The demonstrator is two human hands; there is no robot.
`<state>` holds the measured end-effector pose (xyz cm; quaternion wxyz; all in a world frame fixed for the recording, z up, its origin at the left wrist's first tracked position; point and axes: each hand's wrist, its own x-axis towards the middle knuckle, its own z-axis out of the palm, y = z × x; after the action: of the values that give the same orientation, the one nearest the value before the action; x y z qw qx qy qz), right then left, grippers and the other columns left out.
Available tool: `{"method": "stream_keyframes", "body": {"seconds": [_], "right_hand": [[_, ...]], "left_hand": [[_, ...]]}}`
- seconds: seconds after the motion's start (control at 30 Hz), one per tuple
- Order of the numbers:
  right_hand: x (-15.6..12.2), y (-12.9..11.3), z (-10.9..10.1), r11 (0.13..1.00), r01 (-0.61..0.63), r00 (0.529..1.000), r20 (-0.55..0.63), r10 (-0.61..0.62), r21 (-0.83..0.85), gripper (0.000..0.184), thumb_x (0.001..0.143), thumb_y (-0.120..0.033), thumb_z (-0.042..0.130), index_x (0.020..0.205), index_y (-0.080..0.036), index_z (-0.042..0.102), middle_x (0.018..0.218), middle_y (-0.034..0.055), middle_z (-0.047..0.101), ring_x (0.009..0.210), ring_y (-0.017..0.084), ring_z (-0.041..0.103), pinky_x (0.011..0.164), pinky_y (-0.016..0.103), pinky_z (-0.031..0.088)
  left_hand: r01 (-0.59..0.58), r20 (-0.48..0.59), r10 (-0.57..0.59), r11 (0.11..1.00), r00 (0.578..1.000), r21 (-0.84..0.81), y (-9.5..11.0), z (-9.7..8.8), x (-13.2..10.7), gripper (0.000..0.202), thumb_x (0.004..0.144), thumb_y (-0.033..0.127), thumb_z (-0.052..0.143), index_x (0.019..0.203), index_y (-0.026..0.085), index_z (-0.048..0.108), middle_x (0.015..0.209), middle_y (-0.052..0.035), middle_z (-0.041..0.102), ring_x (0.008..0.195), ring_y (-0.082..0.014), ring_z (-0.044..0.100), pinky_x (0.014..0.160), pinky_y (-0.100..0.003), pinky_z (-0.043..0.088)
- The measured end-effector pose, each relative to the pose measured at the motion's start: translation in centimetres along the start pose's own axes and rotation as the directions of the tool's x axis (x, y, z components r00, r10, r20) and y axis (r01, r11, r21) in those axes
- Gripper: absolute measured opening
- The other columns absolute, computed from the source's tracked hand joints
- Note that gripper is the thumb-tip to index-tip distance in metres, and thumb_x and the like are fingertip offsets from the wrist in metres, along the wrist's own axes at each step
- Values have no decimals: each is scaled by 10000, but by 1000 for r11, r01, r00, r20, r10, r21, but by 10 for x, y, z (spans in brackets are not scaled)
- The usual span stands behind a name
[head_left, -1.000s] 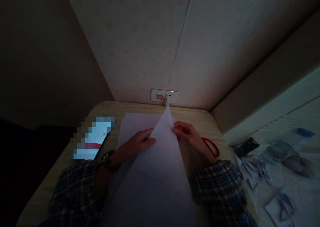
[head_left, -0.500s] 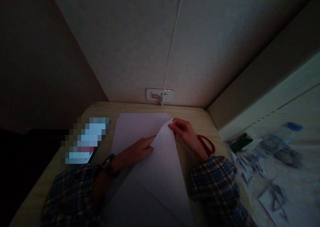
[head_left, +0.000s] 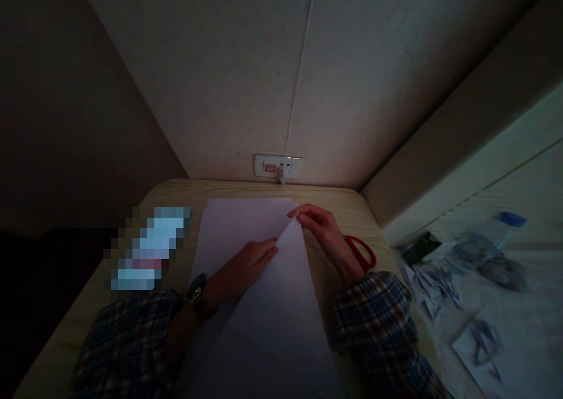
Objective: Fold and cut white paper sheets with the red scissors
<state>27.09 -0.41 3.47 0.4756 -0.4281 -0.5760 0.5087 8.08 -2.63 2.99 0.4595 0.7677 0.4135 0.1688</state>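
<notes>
A white sheet of paper (head_left: pixel 281 305) lies folded over diagonally on top of other white paper (head_left: pixel 237 223) on the wooden table. My left hand (head_left: pixel 246 264) pinches the slanting folded edge, its fingertips partly hidden behind the sheet. At the upper end of that edge, my right hand (head_left: pixel 319 226) grips the paper's pointed corner between thumb and fingers. Red-handled scissors (head_left: pixel 363 253) rest just right of my right wrist, their blades hidden by the forearm.
A phone with a lit, blurred-out screen (head_left: pixel 152 243) lies on the table (head_left: pixel 325 195) at the left. Behind is a wall socket (head_left: pixel 278 166) with a plug in it. Lower down at the right are paper scraps (head_left: pixel 433 287), a blue-capped bottle (head_left: pixel 505 229) and a dark object (head_left: pixel 421 247).
My left hand has slid slightly up and right along the folded edge. My right fingers have closed further over the corner, shifting a little left. The view has shifted slightly.
</notes>
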Motion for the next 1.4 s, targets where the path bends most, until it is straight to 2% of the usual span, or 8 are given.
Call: {"method": "stream_keyframes", "body": {"seconds": [0.33, 0.5, 0.7, 0.87, 1.07, 1.23, 1.4], "right_hand": [[2, 8, 0, 985, -76, 997, 14, 75, 156, 115, 689, -313, 683, 698, -200, 665, 707, -9, 611, 675, 132, 521, 671, 255, 390], [2, 14, -2, 976, -108, 994, 34, 103, 190, 160, 663, -345, 703, 687, -195, 655, 700, -7, 610, 675, 136, 524, 681, 260, 399], [3, 18, -3, 957, -139, 990, 65, 127, 254, 191, 652, -351, 716, 647, -187, 618, 672, -22, 590, 615, 115, 504, 627, 239, 386], [2, 15, -3, 944, -156, 987, 84, 137, 290, 201, 633, -351, 728, 640, -185, 615, 667, -23, 574, 613, 111, 490, 614, 232, 376], [-2, 7, 0, 919, -228, 969, 170, 181, 321, 243, 615, -389, 728, 685, -184, 618, 694, -14, 550, 618, 121, 481, 605, 243, 381], [-1, 13, 0, 915, -215, 972, 169, 166, 342, 233, 635, -385, 717, 674, -186, 602, 684, -20, 534, 606, 115, 473, 602, 242, 374], [2, 18, -2, 932, -179, 980, 142, 140, 314, 210, 657, -359, 710, 670, -179, 604, 670, -25, 538, 614, 109, 474, 612, 235, 369]], "left_hand": [[-32, 38, 32, 999, 999, 17, -2, 2, 0, 319, 905, 331, 284, 855, 175, 558, 847, -31, 634, 820, -189, 577, 770, -279, 406], [-62, 29, 62, 998, 998, -15, -4, 4, -1, 308, 899, 326, 308, 850, 185, 577, 794, -17, 639, 756, -182, 585, 718, -269, 413], [-65, 23, 65, 998, 998, -4, -4, 5, -2, 310, 897, 328, 313, 862, 186, 587, 825, -21, 648, 787, -186, 581, 758, -278, 410], [-80, 20, 81, 997, 997, -18, -4, 5, -2, 305, 893, 322, 319, 858, 192, 592, 820, -18, 652, 778, -183, 581, 738, -270, 418], [-71, 36, 71, 997, 997, -17, -3, 5, -1, 290, 892, 316, 324, 842, 193, 582, 802, -15, 644, 757, -175, 577, 727, -266, 415], [-75, 1, 75, 997, 997, -12, -2, 6, -2, 283, 881, 322, 342, 792, 202, 582, 758, -3, 638, 727, -175, 572, 707, -260, 412], [-85, -16, 85, 996, 996, -16, 0, 6, -4, 281, 880, 308, 341, 819, 205, 596, 783, -6, 650, 752, -179, 571, 714, -260, 416]]}}
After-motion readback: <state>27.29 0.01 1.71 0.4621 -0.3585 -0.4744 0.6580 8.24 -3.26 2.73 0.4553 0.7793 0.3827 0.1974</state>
